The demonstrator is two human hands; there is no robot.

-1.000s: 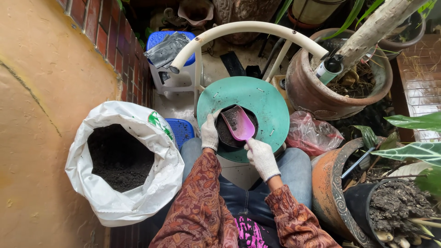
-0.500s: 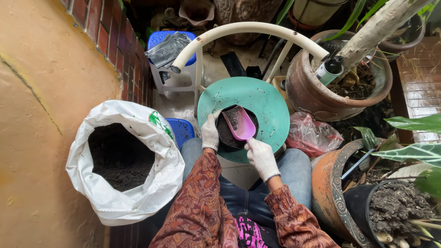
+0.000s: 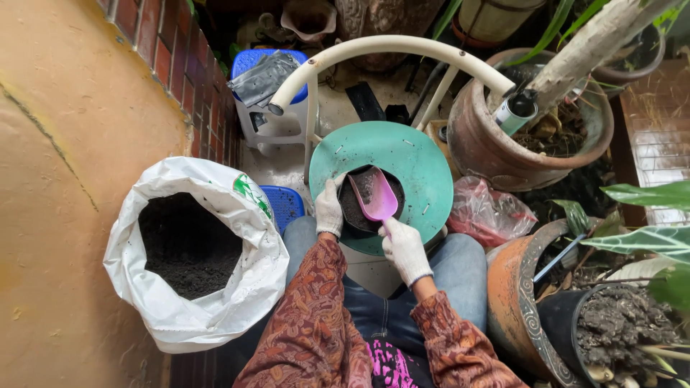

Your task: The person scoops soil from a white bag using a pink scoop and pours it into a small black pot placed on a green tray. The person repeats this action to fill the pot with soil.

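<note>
On the round green seat (image 3: 420,169), the gloved left hand (image 3: 330,208) grips a small black soil-filled pot (image 3: 353,208). The gloved right hand (image 3: 405,249) clasps a pink plastic scoop (image 3: 374,195), whose handle is hidden in its fist.

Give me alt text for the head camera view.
Seen from above, a seated person's gloved right hand holds a pink scoop over a small black pot steadied by the gloved left hand on a green seat; a white soil bag stands alongside.

Soft, even daylight, pretty bright overall, no hard shadows or glare. Inside of the white bag (image 3: 188,251) and the top corners go dark. Wide-angle lens bends the edges a bit. Everything's sharp, no motion blur.
</note>
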